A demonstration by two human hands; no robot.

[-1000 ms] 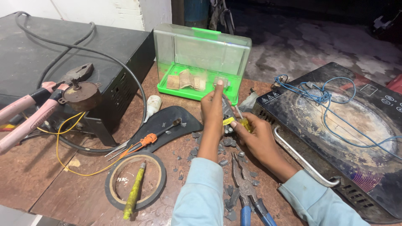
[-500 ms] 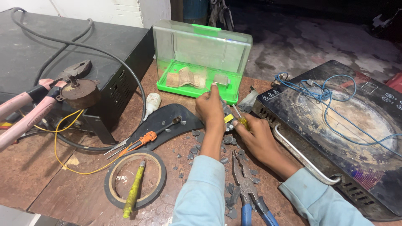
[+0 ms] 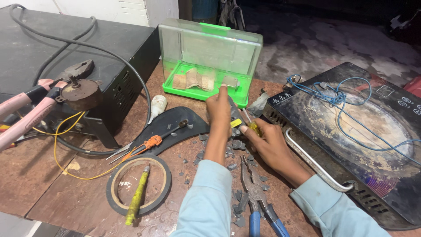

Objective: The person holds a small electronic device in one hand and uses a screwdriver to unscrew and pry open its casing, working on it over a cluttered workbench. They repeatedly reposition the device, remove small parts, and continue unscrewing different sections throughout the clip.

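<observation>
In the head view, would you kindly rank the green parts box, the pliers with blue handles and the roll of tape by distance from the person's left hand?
From the left hand:
1. Green parts box, just beyond the fingertips, straight ahead.
2. Pliers with blue handles, lower right, beside the forearm.
3. Roll of tape, far lower left, ringing a yellow-handled tool.

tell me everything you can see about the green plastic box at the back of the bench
The green plastic box stands open near the bench's far edge, its clear, scuffed lid upright with a bright green latch tab on top. The bright green tray below holds several small tan and grey flat pieces. The left hand reaches close to its front rim; contact cannot be told.
</observation>
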